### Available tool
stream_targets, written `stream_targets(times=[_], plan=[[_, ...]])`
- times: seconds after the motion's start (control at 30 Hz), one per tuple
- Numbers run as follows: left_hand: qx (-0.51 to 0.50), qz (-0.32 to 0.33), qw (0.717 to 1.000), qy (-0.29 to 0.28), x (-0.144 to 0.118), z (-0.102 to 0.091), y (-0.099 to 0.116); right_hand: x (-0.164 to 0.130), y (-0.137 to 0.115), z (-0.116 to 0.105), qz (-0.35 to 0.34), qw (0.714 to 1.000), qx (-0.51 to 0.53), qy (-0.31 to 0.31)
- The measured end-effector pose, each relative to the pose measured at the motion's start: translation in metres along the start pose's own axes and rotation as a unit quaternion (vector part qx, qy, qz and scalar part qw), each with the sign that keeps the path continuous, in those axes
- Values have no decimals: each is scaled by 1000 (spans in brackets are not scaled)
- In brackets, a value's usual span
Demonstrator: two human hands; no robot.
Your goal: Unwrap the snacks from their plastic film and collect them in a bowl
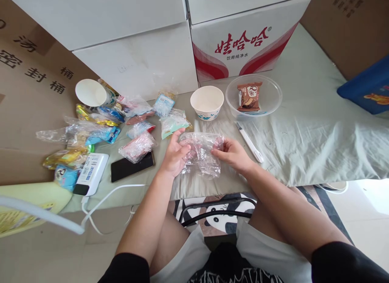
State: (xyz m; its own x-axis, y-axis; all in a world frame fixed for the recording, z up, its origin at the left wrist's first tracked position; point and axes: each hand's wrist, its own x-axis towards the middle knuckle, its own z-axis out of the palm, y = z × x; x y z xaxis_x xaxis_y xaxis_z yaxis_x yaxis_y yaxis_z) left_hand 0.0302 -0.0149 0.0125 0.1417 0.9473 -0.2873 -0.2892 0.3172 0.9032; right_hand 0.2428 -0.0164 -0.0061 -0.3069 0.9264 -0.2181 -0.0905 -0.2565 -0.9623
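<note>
At the far left of the tabletop [306,125], which is draped in a pale grey-green cloth, a white paper cup [91,92] lies on its side with its mouth toward the camera. Around and below it spreads a heap of small wrapped snacks [91,129] in clear, blue and gold wrappers, some loose, some in clear bags. Near the front left edge a white power bank [91,173] rests with a white cable [106,202] running off the edge, and just beside it to the right lies a black phone [132,167], face up. A clear bag with a pink snack [138,147] overlaps the phone's far corner.

At the middle of the front edge, the left hand [176,153] and right hand [234,155] are both clamped on a crumpled clear plastic bag [202,153], one at each end; it shows something pinkish inside. The bag sits just above the cloth, between the two hands.

Behind the hands, toward the back edge, stands a white paper bowl [207,102], upright. To its right is a clear plastic bowl [267,96] holding a brown wrapped snack [249,96]. A white pen-like tool [249,142] lies slantwise on the cloth between that bowl and the right hand. White cartons, one with red print [243,43], stand along the back edge. A blue box [367,88] sits at the far right.
</note>
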Motion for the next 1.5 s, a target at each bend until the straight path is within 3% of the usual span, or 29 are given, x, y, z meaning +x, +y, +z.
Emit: stream_targets(times=[0.13, 0.27, 0.37, 0.5, 0.57, 0.7, 0.83, 0.93, 1.03, 1.17, 1.27, 1.37, 1.4, 1.43, 1.5], plan=[[42, -19, 999, -25, 0, 2, -7, -2, -1, 1, -58, 991, -100, 65], [83, 12, 996, 12, 2, 6, -12, -3, -2, 1, -56, 993, -100, 30], [68, 4, 998, 5, 1, 5, -9, -3, -3, 0, -45, 992, -119, -1], [106, -83, 990, -31, -4, 4, -3, -4, -1, 0, -24, 998, -49, -12], [106, -94, 989, -49, -6, 3, -1, -5, -1, 1, -3, 1000, 18, -19], [15, -42, 997, -63, -8, 4, 4, -5, -6, 2, -7, 988, 155, -16], [-40, -12, 998, -49, -8, 3, 9, -4, -10, -1, 9, 981, 188, -47], [-22, 4, 999, -45, -6, 3, 9, -3, -9, -3, -20, 991, 132, -7], [74, 22, 997, -31, -4, 3, 4, -3, -6, -2, -36, 997, 62, 31], [138, 35, 990, -13, 0, 2, -3, -2, -6, 0, -23, 994, 89, 56], [135, 110, 982, 67, 5, 0, -6, 0, -5, -2, -19, 989, 111, 97], [170, 225, 939, 197, 8, -1, -8, 1, -3, -4, -34, 988, 63, 136], [187, 246, 926, 215, 7, -1, -9, 0, -3, -5, -41, 988, 31, 144], [203, 253, 922, 212, 6, 1, -10, -1, -4, -4, -51, 988, -3, 149], [216, 231, 937, 150, 1, 7, -14, -4, -5, -1, -82, 985, -66, 140]])
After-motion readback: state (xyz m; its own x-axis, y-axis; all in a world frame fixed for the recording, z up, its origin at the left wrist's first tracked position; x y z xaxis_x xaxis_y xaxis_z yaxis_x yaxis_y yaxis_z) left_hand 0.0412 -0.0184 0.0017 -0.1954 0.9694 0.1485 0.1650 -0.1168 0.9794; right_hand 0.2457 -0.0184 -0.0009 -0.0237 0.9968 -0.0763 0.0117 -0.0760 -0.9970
